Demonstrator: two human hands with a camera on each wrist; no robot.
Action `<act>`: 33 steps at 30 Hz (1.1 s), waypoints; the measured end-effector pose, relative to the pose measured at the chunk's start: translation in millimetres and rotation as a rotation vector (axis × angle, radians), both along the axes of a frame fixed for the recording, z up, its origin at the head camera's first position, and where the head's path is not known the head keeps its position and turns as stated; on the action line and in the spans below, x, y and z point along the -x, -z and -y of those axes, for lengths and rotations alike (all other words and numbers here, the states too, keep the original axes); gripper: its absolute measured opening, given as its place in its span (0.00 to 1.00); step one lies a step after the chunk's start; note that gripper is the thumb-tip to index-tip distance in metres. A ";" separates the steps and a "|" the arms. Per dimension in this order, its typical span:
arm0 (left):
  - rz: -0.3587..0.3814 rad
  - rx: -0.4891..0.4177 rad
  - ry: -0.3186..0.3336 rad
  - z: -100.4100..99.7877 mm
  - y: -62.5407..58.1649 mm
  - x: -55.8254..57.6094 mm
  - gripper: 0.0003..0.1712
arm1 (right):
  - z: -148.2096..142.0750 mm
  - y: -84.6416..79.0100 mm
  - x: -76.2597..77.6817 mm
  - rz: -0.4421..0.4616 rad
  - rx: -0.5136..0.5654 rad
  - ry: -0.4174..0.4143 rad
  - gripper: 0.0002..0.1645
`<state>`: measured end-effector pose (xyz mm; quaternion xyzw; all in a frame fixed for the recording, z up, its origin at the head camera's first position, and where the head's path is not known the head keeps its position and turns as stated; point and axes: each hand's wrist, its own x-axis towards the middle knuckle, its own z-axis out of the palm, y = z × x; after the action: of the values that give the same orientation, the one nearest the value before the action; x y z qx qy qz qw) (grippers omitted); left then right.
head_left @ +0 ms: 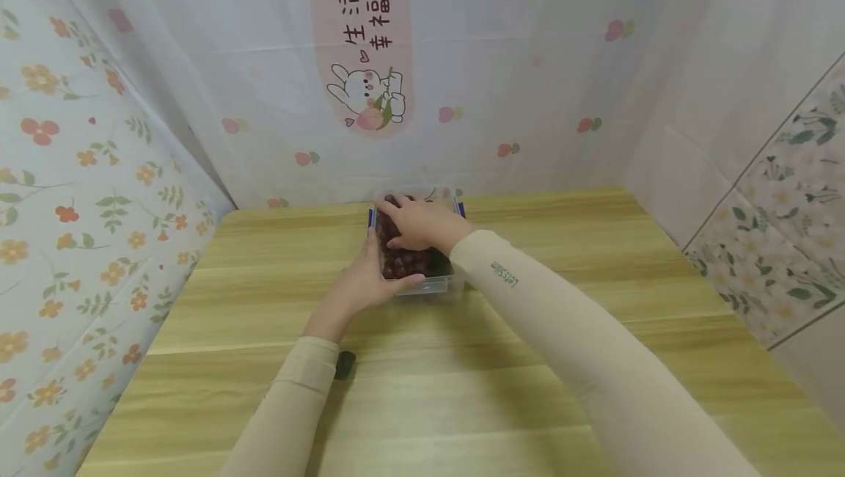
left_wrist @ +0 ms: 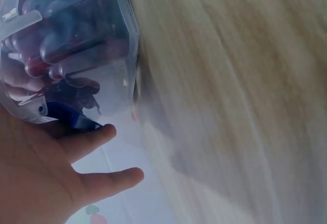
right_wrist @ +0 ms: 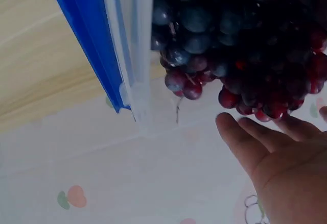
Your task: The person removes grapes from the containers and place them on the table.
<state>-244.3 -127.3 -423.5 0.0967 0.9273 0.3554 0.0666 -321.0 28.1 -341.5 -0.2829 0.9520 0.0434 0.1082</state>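
A clear plastic food box [head_left: 433,285] with blue side latches stands near the table's back edge, holding dark red grapes [head_left: 401,266]. My left hand [head_left: 359,282] rests against its left front corner, thumb along the front rim. In the left wrist view, two straight fingers [left_wrist: 107,185] extend past a blue latch [left_wrist: 69,115]. My right hand [head_left: 425,224] reaches over the box from the right, its fingers spread on the grapes. The right wrist view has its fingertips at the underside of the bunch [right_wrist: 235,60], beside the box wall.
A wood-grain table [head_left: 231,301] lies under the box. A printed curtain [head_left: 264,95] hangs right behind it, with flowered cloth [head_left: 86,220] along the left side. Something small and dark [head_left: 345,365] shows beside the left sleeve.
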 end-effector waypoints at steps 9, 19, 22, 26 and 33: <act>0.005 0.055 0.015 -0.7 -2.6 0.0 0.82 | -8.7 2.0 4.8 0.042 0.034 0.039 0.44; 0.033 0.058 0.000 1.0 -1.6 1.3 0.85 | -20.5 7.2 11.0 0.076 0.070 0.090 0.55; 0.040 0.063 0.000 0.6 -1.5 1.3 0.86 | -22.1 7.2 8.9 0.093 0.093 0.095 0.53; 0.041 0.062 0.001 -0.6 -2.1 1.6 0.87 | -25.2 6.1 7.3 0.092 0.077 0.089 0.54; 0.055 0.069 0.001 -0.2 -2.9 2.0 0.87 | -32.7 7.6 7.7 0.111 0.038 0.125 0.61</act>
<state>-246.4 -127.1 -420.6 0.0848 0.9369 0.3255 0.0955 -328.7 60.8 -349.1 -0.2270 0.9610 0.0028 0.1581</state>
